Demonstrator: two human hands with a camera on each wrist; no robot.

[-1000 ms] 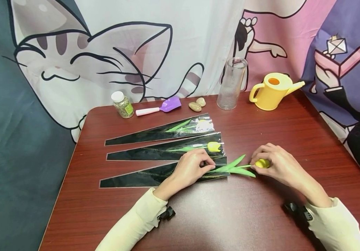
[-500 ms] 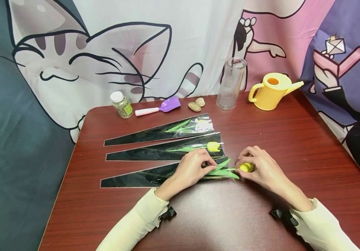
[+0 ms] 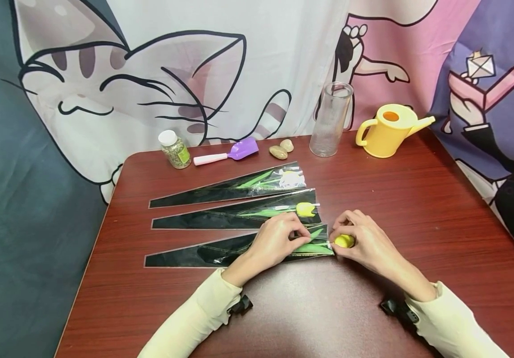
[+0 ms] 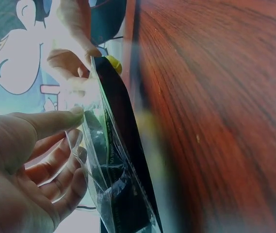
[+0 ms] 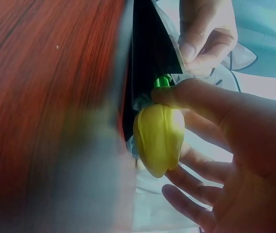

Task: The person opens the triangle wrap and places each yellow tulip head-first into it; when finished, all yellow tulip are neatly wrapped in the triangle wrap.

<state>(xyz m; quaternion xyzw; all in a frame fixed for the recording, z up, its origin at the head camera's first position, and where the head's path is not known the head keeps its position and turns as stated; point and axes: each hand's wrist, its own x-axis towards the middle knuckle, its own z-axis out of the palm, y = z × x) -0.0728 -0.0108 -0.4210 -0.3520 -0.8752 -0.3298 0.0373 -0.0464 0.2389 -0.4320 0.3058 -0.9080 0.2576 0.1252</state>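
Note:
My right hand [image 3: 364, 242] pinches a yellow artificial tulip [image 5: 159, 138] by the stem just below its bloom. The tulip's green leaves [image 3: 312, 248] lie inside the nearest black-and-clear flower sleeve [image 3: 185, 257], while the bloom sits outside its wide right end. With thumb and fingers my left hand [image 3: 279, 238] pinches the clear film at that sleeve's upper side, lifting it, as the left wrist view shows. The lower stem is hidden under the left hand and the black part of the sleeve.
Behind lie two more sleeves, one with a yellow tulip [image 3: 305, 209], one with a pale tulip [image 3: 289, 178]. Along the table's back edge stand a jar [image 3: 175, 149], a purple shovel [image 3: 242, 148], two stones [image 3: 278, 152], a glass vase [image 3: 328, 122] and a yellow watering can [image 3: 386, 132].
My right hand has moved left with the tulip, sliding its leaves into the sleeve until the bloom is near the opening. My left hand has stayed almost in place, pinching the film.

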